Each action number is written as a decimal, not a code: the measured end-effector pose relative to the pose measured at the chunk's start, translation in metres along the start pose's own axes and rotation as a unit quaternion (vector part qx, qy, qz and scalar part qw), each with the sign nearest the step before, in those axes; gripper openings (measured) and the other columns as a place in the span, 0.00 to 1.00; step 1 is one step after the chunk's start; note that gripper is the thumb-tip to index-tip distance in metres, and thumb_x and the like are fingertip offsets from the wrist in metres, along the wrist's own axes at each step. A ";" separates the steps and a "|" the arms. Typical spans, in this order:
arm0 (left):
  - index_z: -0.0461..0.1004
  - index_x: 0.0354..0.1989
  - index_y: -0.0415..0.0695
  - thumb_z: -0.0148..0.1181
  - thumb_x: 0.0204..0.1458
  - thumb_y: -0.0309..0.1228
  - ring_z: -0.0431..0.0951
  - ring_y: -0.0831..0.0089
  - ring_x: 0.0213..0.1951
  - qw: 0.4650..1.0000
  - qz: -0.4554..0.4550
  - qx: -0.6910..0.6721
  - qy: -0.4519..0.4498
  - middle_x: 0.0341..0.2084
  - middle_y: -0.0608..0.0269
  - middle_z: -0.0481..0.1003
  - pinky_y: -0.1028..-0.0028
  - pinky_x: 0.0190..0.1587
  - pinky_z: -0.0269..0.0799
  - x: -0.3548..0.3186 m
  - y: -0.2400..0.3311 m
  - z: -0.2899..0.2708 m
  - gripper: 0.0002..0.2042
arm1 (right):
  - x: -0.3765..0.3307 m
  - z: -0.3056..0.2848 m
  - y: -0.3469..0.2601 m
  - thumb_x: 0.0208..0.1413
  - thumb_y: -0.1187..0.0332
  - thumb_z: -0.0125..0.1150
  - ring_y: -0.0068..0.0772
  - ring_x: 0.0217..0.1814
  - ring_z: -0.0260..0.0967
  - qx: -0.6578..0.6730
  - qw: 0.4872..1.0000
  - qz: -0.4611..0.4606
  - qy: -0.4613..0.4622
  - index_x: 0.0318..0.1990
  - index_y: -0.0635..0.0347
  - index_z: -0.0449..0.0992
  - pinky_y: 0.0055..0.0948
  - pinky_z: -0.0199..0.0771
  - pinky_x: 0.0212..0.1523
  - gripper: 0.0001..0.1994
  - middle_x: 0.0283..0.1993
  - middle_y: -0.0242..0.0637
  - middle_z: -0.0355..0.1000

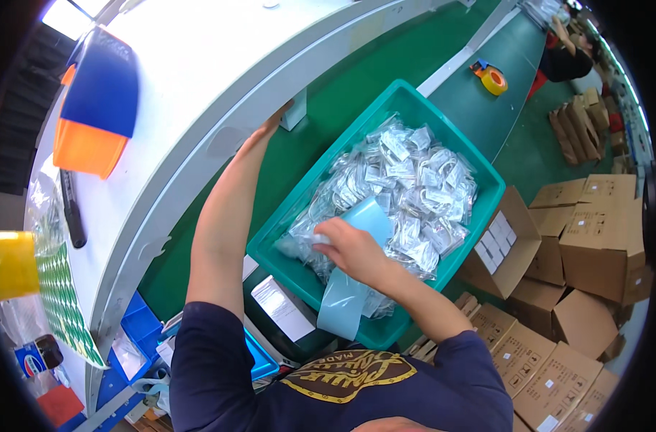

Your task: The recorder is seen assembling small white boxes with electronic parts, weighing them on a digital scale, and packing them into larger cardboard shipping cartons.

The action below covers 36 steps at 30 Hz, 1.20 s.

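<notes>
Far L: yellow container (9, 265) at the frame edge, green/white patterned sheet (65, 302) next to it, blk tool (71, 209) lying on white bench top (198, 43). Blue/orange box (101, 101) up there too, just beyond the tool.

L hand (274, 119) is at the bench's inner edge, right by a small white block (293, 113). Fingers mostly hidden, so can't tell if it's gripping anything. White carton w/ label (283, 308) sits below, betw the forearms, near the bin.

R hand (356, 248) is over the L part of the green bin (443, 131), thumb + index pinched on a clear plastic bag (297, 246). Bag is above the bin's L end. Lt blue strip (340, 302) runs under R hand, lower end over the near rim. Bin mostly full of small clear-bagged parts (414, 187), white/silvery, heaped.

R of bin: roll of yellow tape w/ dispenser (492, 81) on green surface; brown cartons (598, 241) stacked, one w/ white boxes (495, 243) inside. Co-worker (565, 63) top R.
</notes>
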State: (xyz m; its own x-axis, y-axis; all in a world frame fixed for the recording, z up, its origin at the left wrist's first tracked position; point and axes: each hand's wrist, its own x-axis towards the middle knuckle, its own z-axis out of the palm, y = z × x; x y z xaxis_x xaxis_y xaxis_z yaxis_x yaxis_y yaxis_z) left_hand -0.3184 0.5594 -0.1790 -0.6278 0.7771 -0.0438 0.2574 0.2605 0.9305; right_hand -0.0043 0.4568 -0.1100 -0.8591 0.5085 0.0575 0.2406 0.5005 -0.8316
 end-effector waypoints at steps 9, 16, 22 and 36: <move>0.60 0.59 0.36 0.78 0.36 0.34 0.71 0.61 0.55 0.972 0.167 0.024 0.165 0.50 0.50 0.72 0.65 0.58 0.66 -0.170 0.022 -0.086 0.41 | 0.018 -0.045 -0.101 0.53 0.71 0.67 0.38 0.41 0.75 0.134 0.965 -0.014 0.225 0.54 0.56 0.71 0.31 0.75 0.42 0.20 0.45 0.40 0.73; 0.60 0.61 0.39 0.77 0.37 0.36 0.71 0.53 0.56 0.962 0.094 0.022 0.256 0.55 0.45 0.68 0.63 0.57 0.67 -0.343 0.091 -0.143 0.42 | -0.011 0.000 -0.211 0.50 0.74 0.67 0.36 0.42 0.73 -0.003 0.957 -0.187 0.223 0.55 0.56 0.70 0.31 0.75 0.39 0.23 0.36 0.39 0.72; 0.60 0.60 0.38 0.78 0.34 0.32 0.71 0.51 0.56 0.954 0.101 0.004 0.281 0.54 0.47 0.68 0.64 0.57 0.67 -0.472 0.078 -0.167 0.43 | -0.070 0.065 -0.277 0.47 0.75 0.67 0.40 0.43 0.70 -0.253 0.942 -0.189 0.117 0.47 0.61 0.72 0.36 0.73 0.37 0.18 0.38 0.34 0.71; 0.38 0.69 0.37 0.76 0.41 0.32 0.69 0.55 0.59 0.947 0.203 -0.039 0.245 0.58 0.41 0.64 0.60 0.60 0.65 -0.703 0.058 -0.240 0.54 | -0.212 0.150 -0.297 0.54 0.57 0.66 0.53 0.64 0.60 0.035 0.945 -0.301 -0.125 0.59 0.60 0.64 0.47 0.58 0.65 0.29 0.65 0.52 0.57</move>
State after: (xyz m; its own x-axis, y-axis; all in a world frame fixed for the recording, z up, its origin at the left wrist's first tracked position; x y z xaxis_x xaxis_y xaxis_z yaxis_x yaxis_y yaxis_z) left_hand -0.0386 -0.1091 -0.0068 -0.7591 0.4392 0.4806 0.5081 -0.0618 0.8591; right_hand 0.0384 0.0955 0.0416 -0.9123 -0.0393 0.4077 -0.3494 0.5940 -0.7246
